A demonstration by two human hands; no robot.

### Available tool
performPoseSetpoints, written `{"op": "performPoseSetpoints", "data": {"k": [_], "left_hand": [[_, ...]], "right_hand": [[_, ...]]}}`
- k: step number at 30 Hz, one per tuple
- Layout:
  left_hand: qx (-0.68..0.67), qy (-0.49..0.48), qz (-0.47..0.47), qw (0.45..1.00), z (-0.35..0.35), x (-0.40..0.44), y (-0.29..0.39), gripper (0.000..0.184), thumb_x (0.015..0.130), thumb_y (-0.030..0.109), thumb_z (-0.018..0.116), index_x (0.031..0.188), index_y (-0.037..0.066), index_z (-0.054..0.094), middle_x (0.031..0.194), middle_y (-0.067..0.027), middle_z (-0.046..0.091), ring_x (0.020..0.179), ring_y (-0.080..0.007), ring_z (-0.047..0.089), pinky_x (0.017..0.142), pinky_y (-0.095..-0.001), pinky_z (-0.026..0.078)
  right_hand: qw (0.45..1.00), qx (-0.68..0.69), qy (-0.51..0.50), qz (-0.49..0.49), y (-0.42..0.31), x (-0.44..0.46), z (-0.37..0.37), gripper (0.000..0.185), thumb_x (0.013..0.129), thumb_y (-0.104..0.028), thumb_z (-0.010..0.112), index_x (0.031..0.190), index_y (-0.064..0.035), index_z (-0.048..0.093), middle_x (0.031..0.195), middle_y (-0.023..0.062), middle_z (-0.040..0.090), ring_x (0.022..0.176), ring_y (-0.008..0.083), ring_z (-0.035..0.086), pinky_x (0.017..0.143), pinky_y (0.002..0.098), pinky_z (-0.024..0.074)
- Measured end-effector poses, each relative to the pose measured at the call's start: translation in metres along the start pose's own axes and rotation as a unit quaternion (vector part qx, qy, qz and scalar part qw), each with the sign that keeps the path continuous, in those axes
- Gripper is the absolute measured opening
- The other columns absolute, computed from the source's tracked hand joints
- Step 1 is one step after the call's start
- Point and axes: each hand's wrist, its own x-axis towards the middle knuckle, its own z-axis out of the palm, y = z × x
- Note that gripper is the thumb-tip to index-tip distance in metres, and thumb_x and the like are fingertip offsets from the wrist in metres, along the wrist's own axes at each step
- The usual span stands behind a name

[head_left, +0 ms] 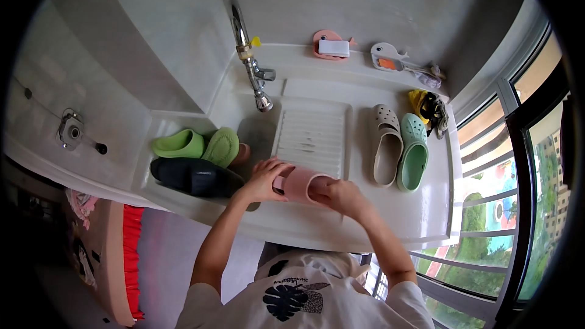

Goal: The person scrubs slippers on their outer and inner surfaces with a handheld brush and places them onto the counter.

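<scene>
A pink slipper (298,185) is held between my two hands over the front of the white sink counter. My left hand (267,181) is wrapped round its left end. My right hand (341,197) is at its right end, with the fingers partly inside the opening and hidden there. Just behind the slipper lies the ribbed washboard (312,137) of the sink. Green slippers (181,144) and a dark slipper (198,176) rest to the left, beside the basin (259,131). Part of another pinkish slipper (242,153) shows behind the green ones.
A chrome faucet (251,73) rises behind the basin. A beige clog (386,149) and a mint clog (414,152) stand on the right. Two whale-shaped soap holders (332,47) sit on the back ledge. Yellow and black items (429,109) lie near the window.
</scene>
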Motion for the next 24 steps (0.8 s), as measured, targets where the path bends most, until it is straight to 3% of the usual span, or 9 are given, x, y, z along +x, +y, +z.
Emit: {"op": "performPoseSetpoints", "data": {"k": [3,9,11,14,15,17,19,20,24], "left_hand": [[0.002,-0.009,-0.002,1.000,0.001,-0.002,0.001,0.097,0.058,0.036,0.091,0.143,0.021,0.047,0.144,-0.0076,0.045,0.143,-0.0352,0.030,0.115,-0.0522,0.021],[0.005,-0.021,0.000,1.000,0.001,0.000,-0.005,0.102,0.060,0.033,0.091,0.147,0.017,0.040,0.145,-0.0114,0.044,0.143,-0.0340,0.032,0.115,-0.0494,0.024],[-0.005,-0.016,0.003,1.000,0.007,-0.002,-0.013,0.106,0.061,0.032,0.091,0.150,0.016,0.036,0.146,-0.0132,0.044,0.143,-0.0335,0.032,0.115,-0.0487,0.024],[-0.261,0.099,-0.064,0.958,0.014,-0.013,-0.008,0.118,0.068,0.024,0.090,0.159,0.016,0.015,0.150,-0.0162,0.040,0.143,-0.0305,0.034,0.115,-0.0461,0.030],[-0.261,0.095,-0.056,0.959,0.016,-0.012,-0.007,0.118,0.068,0.024,0.090,0.159,0.016,0.015,0.150,-0.0162,0.040,0.143,-0.0305,0.034,0.115,-0.0461,0.030],[-0.631,0.074,-0.080,0.768,0.020,-0.008,-0.002,0.118,0.071,0.021,0.089,0.159,0.017,0.011,0.155,-0.0144,0.034,0.144,-0.0265,0.032,0.116,-0.0451,0.029],[-0.667,0.032,-0.064,0.742,0.019,-0.004,0.008,0.121,0.069,0.020,0.089,0.160,0.019,0.008,0.152,-0.0114,0.035,0.143,-0.0248,0.033,0.115,-0.0437,0.030],[-0.701,-0.004,-0.055,0.711,0.018,-0.001,0.014,0.124,0.068,0.018,0.090,0.160,0.022,0.006,0.150,-0.0083,0.036,0.141,-0.0230,0.034,0.114,-0.0422,0.032],[-0.741,-0.025,-0.009,0.672,0.017,0.015,0.022,0.121,0.072,0.029,0.086,0.159,0.029,0.002,0.149,-0.0042,0.034,0.137,-0.0218,0.039,0.107,-0.0431,0.042]], "right_hand": [[0.993,-0.069,-0.082,0.038,0.029,-0.007,-0.031,0.022,0.089,-0.030,0.065,0.109,-0.0290,0.074,0.086,0.0094,0.072,0.074,0.0335,0.068,0.067,0.0439,0.0550],[0.990,-0.097,0.100,0.017,-0.005,-0.004,-0.001,0.016,0.087,-0.029,0.067,0.099,-0.0247,0.076,0.069,0.0097,0.067,0.064,0.0309,0.066,0.058,0.0423,0.0534],[0.980,0.031,0.196,-0.032,-0.004,-0.006,0.033,0.016,0.086,-0.028,0.067,0.098,-0.0194,0.076,0.075,0.0115,0.068,0.070,0.0303,0.067,0.061,0.0397,0.0538],[0.972,0.162,0.148,0.090,-0.017,-0.020,0.024,0.023,0.093,-0.023,0.065,0.111,-0.0111,0.072,0.081,0.0092,0.070,0.072,0.0198,0.068,0.064,0.0331,0.0534],[0.934,0.279,0.156,0.157,-0.021,-0.023,0.025,0.026,0.096,-0.022,0.062,0.116,-0.0068,0.070,0.079,0.0068,0.069,0.070,0.0166,0.067,0.064,0.0315,0.0526],[0.893,0.364,0.245,0.103,-0.021,-0.014,0.040,0.029,0.101,-0.019,0.057,0.123,-0.0009,0.065,0.068,-0.0012,0.058,0.057,0.0095,0.053,0.052,0.0262,0.0430],[0.692,0.659,0.190,0.224,-0.050,0.000,0.019,0.023,0.103,-0.020,0.055,0.111,-0.0018,0.066,0.065,-0.0071,0.042,0.049,0.0048,0.035,0.043,0.0228,0.0273],[0.640,0.709,0.194,0.225,-0.061,0.009,0.019,0.019,0.104,-0.019,0.052,0.113,-0.0050,0.062,0.063,-0.0084,0.033,0.048,0.0026,0.024,0.042,0.0211,0.0160],[0.571,0.772,0.203,0.190,-0.076,0.025,0.039,0.023,0.104,-0.020,0.051,0.116,-0.0036,0.062,0.065,-0.0080,0.037,0.047,0.0029,0.028,0.041,0.0218,0.0195]]}}
